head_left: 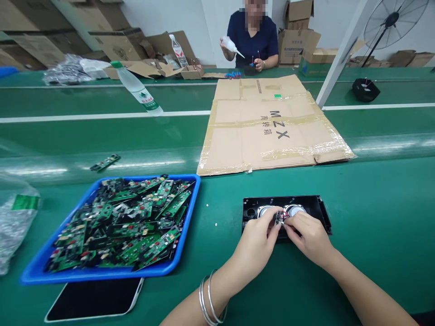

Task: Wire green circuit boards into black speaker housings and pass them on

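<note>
Tray w/ circuit boards

On the green surface lies a black rectangular plastic speaker housing with two round silver speaker cones. Both hands meet over its middle: the left hand and the right hand pinch a small circuit board with red wires between their fingers. Left of them sits a blue plastic tray heaped with green circuit boards, a dark-screened tablet just in front of it.
</note>
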A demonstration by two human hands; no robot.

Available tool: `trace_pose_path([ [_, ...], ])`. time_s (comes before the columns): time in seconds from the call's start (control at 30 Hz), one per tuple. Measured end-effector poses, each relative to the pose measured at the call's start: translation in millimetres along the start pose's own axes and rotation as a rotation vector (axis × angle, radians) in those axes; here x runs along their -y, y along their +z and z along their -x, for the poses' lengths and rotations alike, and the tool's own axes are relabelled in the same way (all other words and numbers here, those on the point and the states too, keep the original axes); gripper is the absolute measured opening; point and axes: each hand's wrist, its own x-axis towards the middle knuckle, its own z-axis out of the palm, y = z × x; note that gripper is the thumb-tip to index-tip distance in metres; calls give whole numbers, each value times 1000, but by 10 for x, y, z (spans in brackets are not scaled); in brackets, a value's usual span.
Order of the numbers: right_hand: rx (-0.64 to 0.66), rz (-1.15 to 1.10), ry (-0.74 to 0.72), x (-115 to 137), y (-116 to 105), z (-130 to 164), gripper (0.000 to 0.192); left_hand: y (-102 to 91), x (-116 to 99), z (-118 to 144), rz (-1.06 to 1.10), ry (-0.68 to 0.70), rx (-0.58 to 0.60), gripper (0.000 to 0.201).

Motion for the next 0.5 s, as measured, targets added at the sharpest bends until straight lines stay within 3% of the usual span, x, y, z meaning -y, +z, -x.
trace_pose_path([
  [0.13, 3, 4, -17, 8, -12, -10, 15, 8, 8, 1, 28, -12, 8, 30],
  [0.3, 9, 17, -14, 13, 14, 14, 16, 0, -21, 8, -39, 84, 10, 36],
  [0.5, -38, -96, 159, 29, 32, 50, 12, -64, -48, 11, -12, 129, 35, 31],
])
